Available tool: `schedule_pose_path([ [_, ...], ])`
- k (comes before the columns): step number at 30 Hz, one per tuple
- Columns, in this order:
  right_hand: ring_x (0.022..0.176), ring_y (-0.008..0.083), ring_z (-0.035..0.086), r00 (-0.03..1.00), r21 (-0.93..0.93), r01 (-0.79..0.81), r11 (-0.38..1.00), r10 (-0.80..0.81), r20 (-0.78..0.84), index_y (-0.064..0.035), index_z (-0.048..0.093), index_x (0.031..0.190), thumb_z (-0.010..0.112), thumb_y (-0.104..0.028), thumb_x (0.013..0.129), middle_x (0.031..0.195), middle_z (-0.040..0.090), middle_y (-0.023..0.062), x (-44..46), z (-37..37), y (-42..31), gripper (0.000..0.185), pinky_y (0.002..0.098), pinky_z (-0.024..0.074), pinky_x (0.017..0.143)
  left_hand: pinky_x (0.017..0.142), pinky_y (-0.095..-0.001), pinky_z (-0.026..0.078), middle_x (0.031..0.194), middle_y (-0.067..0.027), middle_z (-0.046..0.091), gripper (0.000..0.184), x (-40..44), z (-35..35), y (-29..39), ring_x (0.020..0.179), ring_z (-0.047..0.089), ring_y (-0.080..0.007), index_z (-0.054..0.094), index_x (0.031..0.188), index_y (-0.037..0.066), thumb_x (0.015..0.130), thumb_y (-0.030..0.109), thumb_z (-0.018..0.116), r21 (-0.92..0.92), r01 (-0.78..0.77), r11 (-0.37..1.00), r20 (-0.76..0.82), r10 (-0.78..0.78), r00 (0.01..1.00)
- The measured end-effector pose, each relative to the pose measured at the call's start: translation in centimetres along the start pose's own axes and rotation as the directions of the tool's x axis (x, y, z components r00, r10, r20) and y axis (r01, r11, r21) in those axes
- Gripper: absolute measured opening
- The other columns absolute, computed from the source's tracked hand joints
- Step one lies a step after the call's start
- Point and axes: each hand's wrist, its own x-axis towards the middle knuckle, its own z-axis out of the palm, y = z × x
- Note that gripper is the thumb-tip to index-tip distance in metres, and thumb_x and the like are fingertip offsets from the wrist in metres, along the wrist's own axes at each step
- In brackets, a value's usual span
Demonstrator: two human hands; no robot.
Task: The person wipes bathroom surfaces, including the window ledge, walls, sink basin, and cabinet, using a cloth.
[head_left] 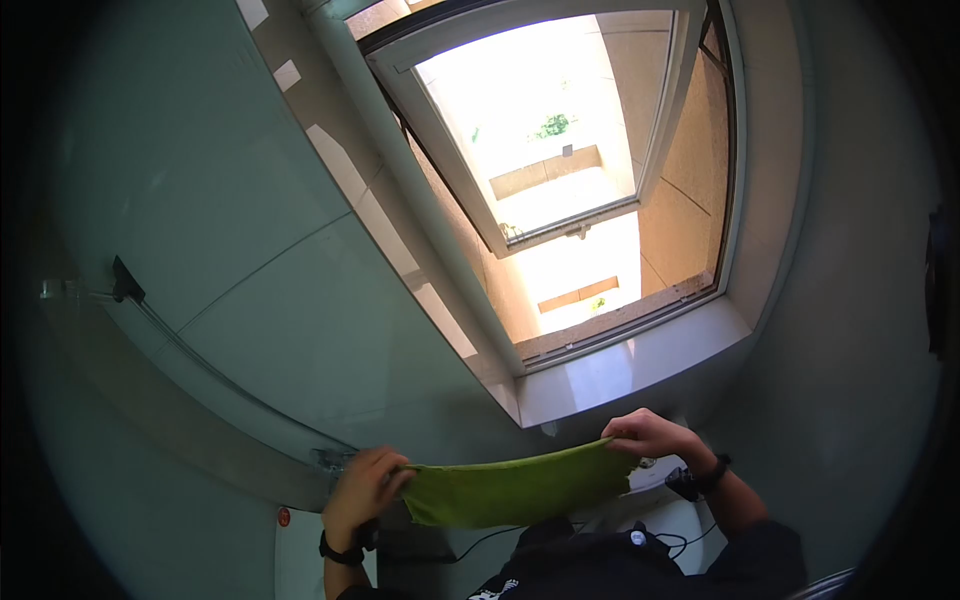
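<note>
A green cloth (520,487) is stretched between my two hands in front of my dark shirt. My left hand (368,485) pinches its upper left corner, fingers curled. At the upper right corner, my right hand (645,434) grips the cloth between thumb and fingers. The cloth hangs down a little below its taut top edge. Dark bands are on both wrists.
An open tilted window (655,170) with a pale sill (590,383) is ahead. A long thin rod (225,372) with a dark head runs along the tiled wall (270,260) at left. White fixtures and a black cable show below the cloth.
</note>
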Motion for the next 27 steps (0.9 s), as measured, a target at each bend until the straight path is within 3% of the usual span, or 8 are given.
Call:
schedule_pose_path([
  [3, 0.077, 0.0352, 0.07, 0.994, -0.332, 0.072, 0.941, -0.096, -0.055, -0.002, 0.068, 0.101, 0.062, -0.024, 0.099, 0.085, 0.07, 0.0178, 3.0, 1.1, 2.7, 0.023, 0.0441, 0.0551, 0.07, 0.063, -0.0397, 0.048, 0.081, -0.0073, 0.061, 0.012, -0.7, -1.6, -1.3, 0.072, 0.061, -0.0285, 0.07, 0.088, 0.009, 0.079, 0.008, 0.078, 0.244, 0.032, 0.969, -0.079, -0.013, 0.997],
  [6, 0.077, 0.0388, 0.068, 0.995, -0.479, 0.022, 0.878, -0.067, -0.078, -0.0063, 0.069, 0.098, 0.06, -0.029, 0.099, 0.082, 0.069, 0.0182, 5.6, 1.2, 2.9, 0.024, 0.0486, 0.0543, 0.07, 0.064, -0.0398, 0.052, 0.074, -0.0048, 0.063, 0.004, -1.2, -1.7, -1.8, 0.068, 0.064, -0.0277, 0.074, 0.085, 0.016, 0.083, 0.012, 0.073, 0.455, 0.092, 0.886, -0.18, -0.01, 0.984],
  [9, 0.072, 0.0378, 0.068, 0.987, -0.681, -0.122, 0.722, 0.013, -0.163, -0.0106, 0.07, 0.098, 0.06, -0.03, 0.099, 0.074, 0.068, 0.016, 7.9, 0.3, -0.2, 0.022, 0.0488, 0.0541, 0.067, 0.054, -0.0386, 0.051, 0.064, -0.0058, 0.065, 0.009, -3.1, -0.9, -2.5, 0.056, 0.064, -0.0277, 0.076, 0.09, 0.015, 0.085, 0.01, 0.07, 0.311, 0.274, 0.91, -0.358, -0.155, 0.921],
  [11, 0.063, 0.0331, 0.069, 0.963, -0.704, -0.09, 0.705, -0.12, -0.243, -0.0124, 0.072, 0.101, 0.058, -0.028, 0.101, 0.067, 0.068, 0.0145, 9.9, -0.7, -2.2, 0.02, 0.0462, 0.0551, 0.061, 0.048, -0.0337, 0.051, 0.063, -0.0106, 0.068, 0.013, -3.6, -1.9, -2.4, 0.052, 0.067, -0.0224, 0.074, 0.101, 0.006, 0.093, 0.007, 0.064, 0.126, 0.283, 0.951, -0.421, -0.207, 0.883],
  [15, 0.054, 0.0164, 0.068, 0.897, -0.192, -0.05, 0.98, -0.041, -0.44, -0.0015, 0.068, 0.106, 0.051, -0.021, 0.107, 0.071, 0.072, 0.0083, 15.2, -3.2, -10.1, 0.026, 0.0279, 0.0525, 0.05, 0.052, -0.0266, 0.052, 0.065, -0.0097, 0.07, 0.019, -2.3, -3.3, -1.8, 0.057, 0.07, -0.0134, 0.069, 0.105, -0.004, 0.103, 0.009, 0.055, -0.432, 0.258, 0.864, -0.509, -0.471, 0.721],
  [20, 0.092, 0.0166, 0.071, 0.814, 0.14, 0.356, 0.924, -0.233, -0.533, 0.0006, 0.058, 0.129, 0.047, -0.015, 0.107, 0.11, 0.071, 0.0132, 23.5, -5.5, -17.8, 0.029, 0.0245, 0.0568, 0.071, 0.062, -0.0254, 0.055, 0.086, -0.0106, 0.074, 0.02, 2.2, -8.5, -4.2, 0.077, 0.073, -0.0147, 0.066, 0.112, -0.004, 0.104, 0.01, 0.055, -0.308, -0.018, 0.951, -0.88, -0.278, 0.386],
  [23, 0.111, 0.0215, 0.066, 0.67, -0.033, 0.443, 0.896, -0.355, -0.652, 0.0016, 0.053, 0.135, 0.05, -0.011, 0.105, 0.121, 0.066, 0.016, 27.9, -5.5, -23.2, 0.033, 0.0311, 0.0561, 0.089, 0.068, -0.0296, 0.056, 0.099, -0.0157, 0.073, 0.023, 6.1, -12.1, -4.7, 0.086, 0.072, -0.0212, 0.065, 0.118, -0.004, 0.101, 0.01, 0.057, -0.098, -0.032, 0.995, -0.982, -0.092, 0.165],
  [27, 0.13, 0.0292, 0.054, 0.525, -0.278, 0.543, 0.792, -0.579, -0.624, -0.0021, 0.038, 0.148, 0.058, -0.024, 0.103, 0.145, 0.049, 0.0206, 35.6, -6.1, -24.5, 0.054, 0.0401, 0.0441, 0.11, 0.088, -0.0425, 0.054, 0.12, -0.0256, 0.061, 0.042, 12.4, -15.3, -4.6, 0.108, 0.063, -0.0373, 0.051, 0.136, -0.009, 0.099, 0.01, 0.057, 0.233, 0.137, 0.963, -0.966, 0.212, 0.149],
])
